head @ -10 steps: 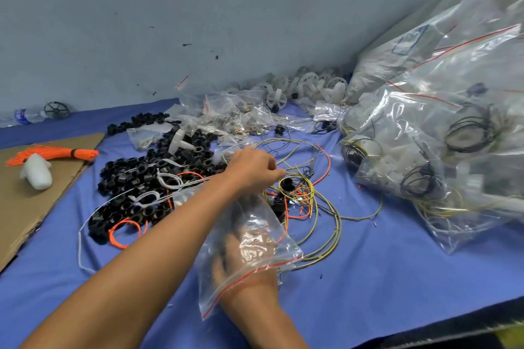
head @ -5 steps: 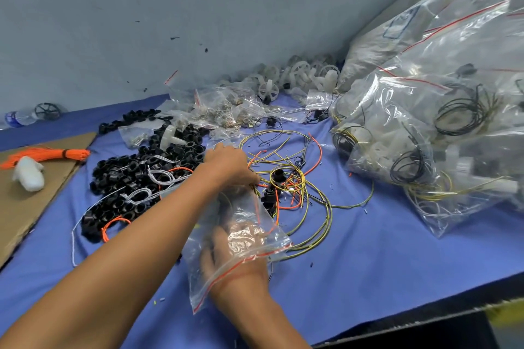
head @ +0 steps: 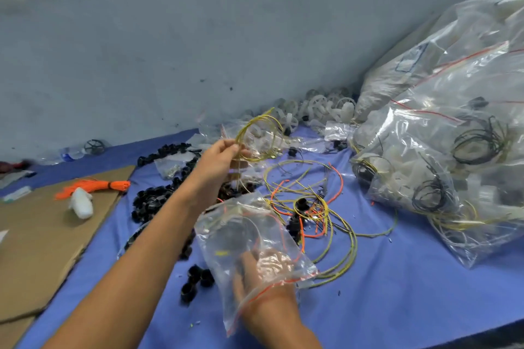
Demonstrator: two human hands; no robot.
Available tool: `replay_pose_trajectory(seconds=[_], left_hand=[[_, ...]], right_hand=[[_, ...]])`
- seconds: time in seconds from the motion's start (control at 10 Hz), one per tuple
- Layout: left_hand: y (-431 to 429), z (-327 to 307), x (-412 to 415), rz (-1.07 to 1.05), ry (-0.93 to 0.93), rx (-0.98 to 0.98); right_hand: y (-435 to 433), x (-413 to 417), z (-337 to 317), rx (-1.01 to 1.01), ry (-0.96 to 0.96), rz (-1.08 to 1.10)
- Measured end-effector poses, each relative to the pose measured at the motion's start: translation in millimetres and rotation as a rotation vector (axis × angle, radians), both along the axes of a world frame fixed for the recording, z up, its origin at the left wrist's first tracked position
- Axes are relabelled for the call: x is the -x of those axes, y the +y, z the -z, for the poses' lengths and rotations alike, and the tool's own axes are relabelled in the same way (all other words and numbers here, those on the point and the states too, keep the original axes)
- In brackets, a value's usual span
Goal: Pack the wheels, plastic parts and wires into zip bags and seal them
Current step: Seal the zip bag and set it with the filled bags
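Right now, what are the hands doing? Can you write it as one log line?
left hand: pinches yellow wire coil, held up | right hand: inside unsealed zip bag | loose wires: on blue cloth

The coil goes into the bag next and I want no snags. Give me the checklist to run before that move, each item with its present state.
1. Left hand grips the yellow wire coil: ok, pinched and lifted.
2. Zip bag open: ok, the right hand is inside it, through the mouth.
3. Mouth free to take the coil: not ok, the wrist fills it.
4. Coil clear of the loose wires: cannot tell, one strand hangs toward them.
5. Room in the bag: cannot tell, blurred.
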State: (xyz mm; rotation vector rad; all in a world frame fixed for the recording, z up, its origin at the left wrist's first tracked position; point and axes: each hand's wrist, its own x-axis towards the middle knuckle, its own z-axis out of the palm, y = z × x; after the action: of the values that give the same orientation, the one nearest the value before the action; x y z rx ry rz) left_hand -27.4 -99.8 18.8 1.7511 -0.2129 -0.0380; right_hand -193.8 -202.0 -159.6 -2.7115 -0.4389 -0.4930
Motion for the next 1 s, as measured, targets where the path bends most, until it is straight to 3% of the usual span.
replay_pose_trajectory(seconds=[0.1, 0.2, 0.3, 0.4, 0.5, 0.6, 0.7, 0.9, 1.0], left_hand=[[21, -14, 31, 0.051, -0.003, 0.113], [35, -21, 66, 0.057, 0.017, 0.225], [50, -18, 105, 0.056, -0.096, 0.15], [60, -3, 150, 0.1, -0.206, 0.059], [53, 21, 193, 0.163, -0.243, 0.023], [41, 42, 222, 0.165, -0.251, -0.002], [38, 51, 239, 0.115, -0.275, -0.093], [49, 55, 258, 0.067, -0.343, -0.348], [54, 58, 266, 0.057, -0.245, -0.226]], right_hand=[[15, 31, -14, 0.113, -0.336, 0.281], [28, 42, -30, 0.102, -0.244, 0.248], [7, 69, -65, -0.115, 0.169, 0.013], [-23, 105, -100, -0.653, 0.352, 0.054], [-47, 113, -126, -1.111, 0.11, 0.079], [-42, 111, -144, -1.276, 0.083, -0.091], [-34, 116, -146, -1.342, 0.046, -0.139], [-44, 124, -139, -1.281, 0.07, -0.135], [-57, 126, -135, -1.22, 0.065, -0.123]])
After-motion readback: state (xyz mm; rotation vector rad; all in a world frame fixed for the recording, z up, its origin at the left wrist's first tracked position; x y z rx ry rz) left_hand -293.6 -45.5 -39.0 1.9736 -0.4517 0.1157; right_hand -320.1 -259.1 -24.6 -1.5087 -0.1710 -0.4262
